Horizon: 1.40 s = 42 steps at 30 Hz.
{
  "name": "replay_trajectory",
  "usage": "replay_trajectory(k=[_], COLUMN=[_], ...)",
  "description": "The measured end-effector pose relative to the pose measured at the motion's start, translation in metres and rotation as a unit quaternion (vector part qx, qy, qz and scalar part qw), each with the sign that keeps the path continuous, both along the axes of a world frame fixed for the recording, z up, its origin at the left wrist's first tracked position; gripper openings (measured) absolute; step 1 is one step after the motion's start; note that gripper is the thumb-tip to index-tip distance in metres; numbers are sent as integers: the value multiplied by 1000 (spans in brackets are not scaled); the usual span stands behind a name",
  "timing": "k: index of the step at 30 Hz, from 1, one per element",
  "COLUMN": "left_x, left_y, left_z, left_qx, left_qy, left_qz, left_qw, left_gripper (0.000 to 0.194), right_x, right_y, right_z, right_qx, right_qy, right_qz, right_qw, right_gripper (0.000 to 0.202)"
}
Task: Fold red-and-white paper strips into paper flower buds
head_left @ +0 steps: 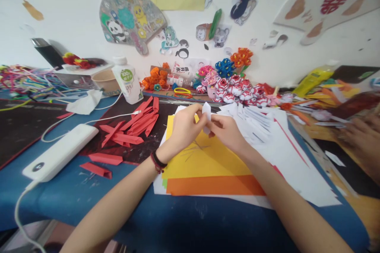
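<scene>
Left hand [186, 124] pinching a folded white paper piece [207, 114] at the centre of the frame, right hand [225, 129] gripping its side too, both above the yellow sheet [213, 156]; red folded strips [130, 126] lie centre-left.

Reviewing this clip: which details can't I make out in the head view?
All in the head view:
- Lower part of the white paper piece: hidden by fingers of the left hand and right hand.
- Most of the green sheet: covered by the yellow sheet and orange sheet.
- Another person's hand: blurred, cut off by the right edge.
- Small print on the white bottle: too small.
</scene>
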State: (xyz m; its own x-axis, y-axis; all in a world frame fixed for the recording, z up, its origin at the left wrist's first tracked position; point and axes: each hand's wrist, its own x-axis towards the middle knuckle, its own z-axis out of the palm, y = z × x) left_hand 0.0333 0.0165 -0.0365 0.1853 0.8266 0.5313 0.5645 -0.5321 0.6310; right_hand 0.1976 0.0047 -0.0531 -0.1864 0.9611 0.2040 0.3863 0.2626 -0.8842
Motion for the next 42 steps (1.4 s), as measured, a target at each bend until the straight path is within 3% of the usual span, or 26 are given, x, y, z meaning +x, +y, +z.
replay_trajectory(k=[7,10,17,21,28,34,42], left_x=[1,1,0,-1,-3,-1,1], left_y=[-2,-1,3,7,13,14,17], left_z=[3,4,4,0,-4,-2,-8], left_qx=[-15,-21,-82,-124,-184,-233,-242], left_qy=[-21,-41,-137,-208,-322,-312,-293], left_qz=[49,62,60,46,25,5,1], left_qw=[998,997,985,969,928,921,925], left_gripper=[19,18,19,20,25,26,23], right_x=[-5,-3,2,2,4,4,3], right_y=[-7,-4,0,0,3,3,2], right_z=[5,2,1,3,1,0,1], right_qx=[140,138,131,96,100,120,140], right_qy=[-132,-136,-114,-83,-91,-112,-115], right_qz=[-31,-33,-41,-49,-53,-63,-65], right_qw=[981,980,984,991,989,984,981], right_gripper=[31,18,29,26,30,31,30])
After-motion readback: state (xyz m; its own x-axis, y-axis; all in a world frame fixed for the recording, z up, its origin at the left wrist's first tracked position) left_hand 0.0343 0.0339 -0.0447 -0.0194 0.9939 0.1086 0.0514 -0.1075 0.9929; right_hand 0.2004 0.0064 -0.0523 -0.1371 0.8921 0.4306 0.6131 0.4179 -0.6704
